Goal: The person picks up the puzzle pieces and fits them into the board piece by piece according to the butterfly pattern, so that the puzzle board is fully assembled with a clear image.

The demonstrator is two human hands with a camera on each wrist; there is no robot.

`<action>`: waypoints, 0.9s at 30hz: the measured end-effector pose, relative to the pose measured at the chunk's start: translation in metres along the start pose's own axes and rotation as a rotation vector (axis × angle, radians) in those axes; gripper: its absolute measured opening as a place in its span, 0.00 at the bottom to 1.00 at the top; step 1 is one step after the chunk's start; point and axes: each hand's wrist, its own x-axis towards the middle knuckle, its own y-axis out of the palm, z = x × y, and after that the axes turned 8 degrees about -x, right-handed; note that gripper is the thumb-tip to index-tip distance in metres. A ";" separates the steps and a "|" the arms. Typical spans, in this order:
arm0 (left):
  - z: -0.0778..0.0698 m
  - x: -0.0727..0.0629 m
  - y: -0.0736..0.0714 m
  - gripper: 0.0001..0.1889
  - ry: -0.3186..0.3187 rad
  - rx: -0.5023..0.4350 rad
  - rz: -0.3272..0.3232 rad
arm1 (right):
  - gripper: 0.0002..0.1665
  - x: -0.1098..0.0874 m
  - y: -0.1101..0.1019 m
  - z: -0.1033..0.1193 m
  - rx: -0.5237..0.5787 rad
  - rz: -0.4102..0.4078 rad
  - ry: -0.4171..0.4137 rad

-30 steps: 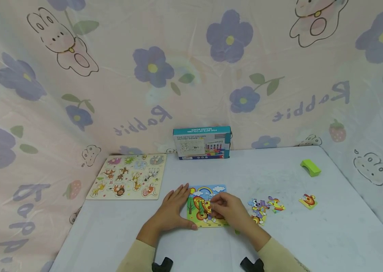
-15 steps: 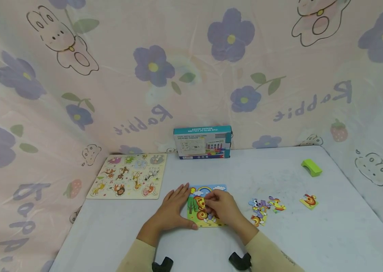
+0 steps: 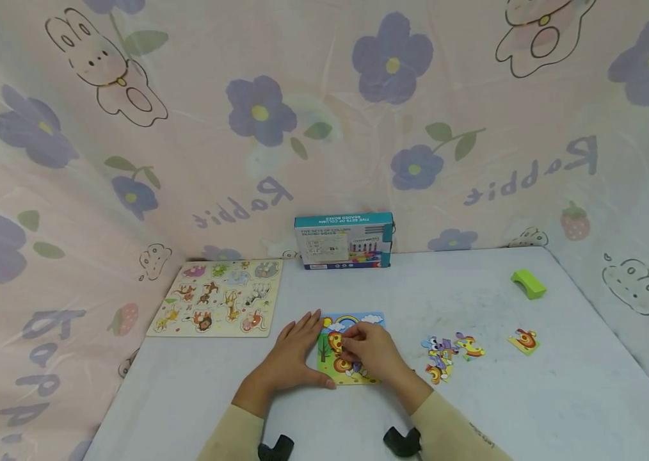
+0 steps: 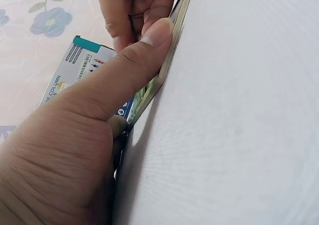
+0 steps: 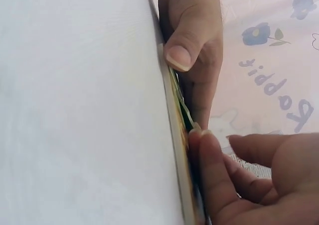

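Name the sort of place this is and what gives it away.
Probably an indoor play or activity corner: a white table bears a small picture puzzle and an animal board, and a sheet printed with rabbits and flowers hangs behind it.

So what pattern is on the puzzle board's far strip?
The far strip is blue sky with white clouds and a rainbow, clearest in the head view.

1. Head view: from above the near side of the puzzle, facing forward and down, far enough to include table and cloth behind it.
2. Left wrist: low, close, at the puzzle's left, tipped sideways.
3. Right wrist: similarly low, close, tipped, facing left across the puzzle.
4. Head and left wrist share the box behind the puzzle.
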 end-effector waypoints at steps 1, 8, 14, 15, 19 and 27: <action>0.000 0.000 0.000 0.74 -0.002 -0.001 0.000 | 0.09 -0.001 -0.001 0.001 -0.023 -0.002 -0.007; -0.001 0.000 0.000 0.73 -0.008 0.005 0.001 | 0.10 -0.012 -0.009 0.007 -0.308 -0.058 -0.141; 0.001 0.000 0.000 0.73 -0.001 0.005 0.001 | 0.16 -0.021 -0.018 0.010 -0.565 0.064 -0.379; 0.001 0.000 0.000 0.74 0.000 0.007 0.002 | 0.18 -0.022 -0.019 0.010 -0.609 0.099 -0.415; 0.002 0.000 0.001 0.74 0.005 0.009 0.000 | 0.27 -0.029 -0.021 0.010 -0.779 0.207 -0.472; -0.001 0.000 0.000 0.73 0.010 0.009 0.000 | 0.32 -0.035 -0.021 0.010 -0.810 0.226 -0.454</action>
